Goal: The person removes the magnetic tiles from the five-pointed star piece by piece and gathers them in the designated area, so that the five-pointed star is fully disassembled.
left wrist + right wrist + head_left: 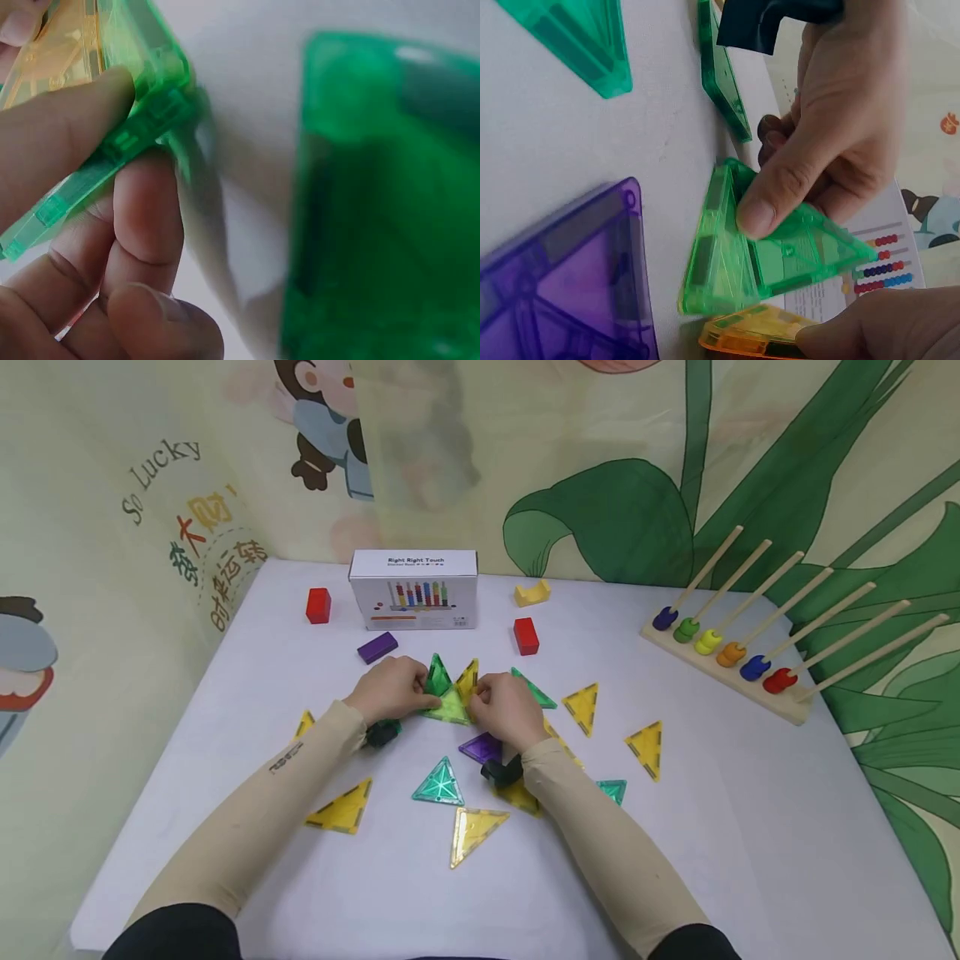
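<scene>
My left hand [392, 687] pinches a green triangular tile [437, 673] between thumb and fingers. A light green triangular tile [448, 707] leans against it at an angle, edge to edge in the right wrist view. From the other side, my right hand [513, 708] pinches a yellow triangular tile [467, 680], its thumb on the face in the right wrist view. That yellow tile [754, 330] meets the green pieces along one side. Just in front of the hands lies a purple tile [482, 747], close to my right wrist. A teal triangle [439, 783] rests nearer to me.
Several loose yellow tiles [645, 749] and green tiles [534, 687] lie around the hands. A printed box [414, 591] stands behind, with red blocks [527, 636], a purple block [377, 647] and a yellow block [532, 593] nearby. A peg rack with beads [726, 670] occupies the right.
</scene>
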Tool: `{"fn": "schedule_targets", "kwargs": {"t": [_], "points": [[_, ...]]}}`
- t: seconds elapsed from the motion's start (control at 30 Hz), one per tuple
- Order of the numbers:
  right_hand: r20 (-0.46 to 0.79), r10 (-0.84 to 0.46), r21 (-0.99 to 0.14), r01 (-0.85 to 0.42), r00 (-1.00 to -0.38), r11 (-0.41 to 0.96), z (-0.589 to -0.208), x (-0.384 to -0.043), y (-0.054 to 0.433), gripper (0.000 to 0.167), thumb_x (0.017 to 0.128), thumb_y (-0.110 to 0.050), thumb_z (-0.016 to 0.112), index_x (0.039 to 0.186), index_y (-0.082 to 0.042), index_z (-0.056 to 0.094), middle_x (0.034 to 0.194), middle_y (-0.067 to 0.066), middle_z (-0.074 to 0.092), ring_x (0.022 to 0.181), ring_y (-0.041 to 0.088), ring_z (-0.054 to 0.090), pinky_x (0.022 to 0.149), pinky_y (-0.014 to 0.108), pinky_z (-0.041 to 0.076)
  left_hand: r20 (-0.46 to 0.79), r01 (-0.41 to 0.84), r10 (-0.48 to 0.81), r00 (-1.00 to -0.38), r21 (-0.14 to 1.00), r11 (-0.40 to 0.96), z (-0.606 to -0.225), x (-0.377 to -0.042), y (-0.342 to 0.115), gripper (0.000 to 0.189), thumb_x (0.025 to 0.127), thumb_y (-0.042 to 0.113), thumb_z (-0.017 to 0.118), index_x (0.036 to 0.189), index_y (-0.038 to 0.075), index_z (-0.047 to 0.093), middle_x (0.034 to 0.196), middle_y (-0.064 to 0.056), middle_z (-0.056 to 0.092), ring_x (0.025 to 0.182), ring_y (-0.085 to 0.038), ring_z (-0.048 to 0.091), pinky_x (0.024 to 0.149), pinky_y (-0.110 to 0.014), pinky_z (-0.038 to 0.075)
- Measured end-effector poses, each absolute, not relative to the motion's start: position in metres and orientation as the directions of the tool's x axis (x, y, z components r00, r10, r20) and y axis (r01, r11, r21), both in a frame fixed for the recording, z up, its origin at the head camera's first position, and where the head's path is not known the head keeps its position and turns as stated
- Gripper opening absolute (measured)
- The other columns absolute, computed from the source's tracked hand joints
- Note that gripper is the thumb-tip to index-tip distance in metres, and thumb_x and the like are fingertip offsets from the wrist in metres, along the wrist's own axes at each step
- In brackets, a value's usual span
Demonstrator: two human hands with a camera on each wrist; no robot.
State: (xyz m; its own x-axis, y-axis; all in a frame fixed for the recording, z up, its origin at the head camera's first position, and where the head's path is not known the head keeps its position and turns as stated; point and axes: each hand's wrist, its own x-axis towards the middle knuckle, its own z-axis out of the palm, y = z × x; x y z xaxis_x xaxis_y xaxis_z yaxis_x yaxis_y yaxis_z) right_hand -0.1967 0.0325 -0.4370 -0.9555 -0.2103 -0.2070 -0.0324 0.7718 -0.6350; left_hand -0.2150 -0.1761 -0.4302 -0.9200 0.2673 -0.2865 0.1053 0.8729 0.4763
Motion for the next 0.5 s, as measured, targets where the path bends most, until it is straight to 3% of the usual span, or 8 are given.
{"fn": "schedule_targets", "kwargs": {"t": [0.27,0.5], "points": [[-0.239,-0.144,-0.623,0.038,-0.96,0.781,-0.4353,-0.1988,0.0378,0.026,0.096,-0.023,0.06,0.115,-0.01,0.071,0.095,0.006,0.076,0.075,0.019,0.065,0.063,0.026,0.049,-0.302,0.092,0.263,-0.916,0.481,0.872,-0.4315,-0.2127,-0.1813,0.033,0.088,0.038,0.083,0.083,0.01,0.065,0.068,0.001,0.056,0.065,-0.014,0.052,0.061,-0.027,0.038],[-0.213,-0.13,-0.622,0.032,-0.968,0.782,-0.4359,-0.2026,0.0402,0.024,0.097,-0.024,0.06,0.112,-0.009,0.071,0.091,0.007,0.075,0.072,0.02,0.063,0.059,0.027,0.048,-0.304,0.087,0.254,-0.918,0.472,0.877,-0.4281,-0.2073,-0.1818,0.033,0.088,0.037,0.083,0.081,0.011,0.064,0.068,0.001,0.056,0.063,-0.014,0.052,0.06,-0.027,0.037]]}}
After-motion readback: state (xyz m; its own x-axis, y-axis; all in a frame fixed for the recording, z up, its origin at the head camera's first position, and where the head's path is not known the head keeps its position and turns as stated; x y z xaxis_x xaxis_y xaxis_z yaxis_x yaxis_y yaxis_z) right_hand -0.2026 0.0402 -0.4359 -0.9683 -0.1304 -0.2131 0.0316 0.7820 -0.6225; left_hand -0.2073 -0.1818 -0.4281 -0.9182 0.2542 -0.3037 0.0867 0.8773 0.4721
